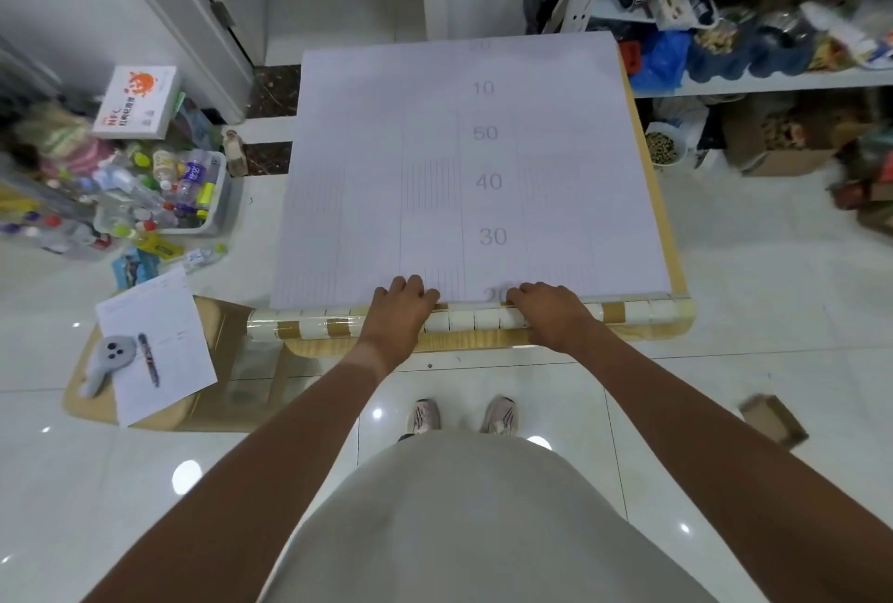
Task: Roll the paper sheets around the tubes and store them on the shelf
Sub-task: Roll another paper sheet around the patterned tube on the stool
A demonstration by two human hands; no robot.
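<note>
A large white paper sheet [464, 167] printed with grey numbers and lines lies flat over a wooden table [652, 196]. Along the sheet's near edge lies a long tube [309, 324], white with brown tape bands and a glossy wrap. My left hand [398, 315] lies over the tube just left of centre, fingers curled onto the paper's near edge. Just right of centre, my right hand [548, 312] sits on the tube the same way, its fingers curled over the edge. Whether the paper is wrapped on the tube I cannot tell.
A low wooden stool [87, 389] at the left carries a printed sheet [154, 341], a grey handheld device [108, 358] and a pen [149, 358]. A bin of bottles [193, 191] stands on the floor at left. A cluttered white shelf [773, 80] is at back right. A small cardboard box [773, 421] lies on the floor.
</note>
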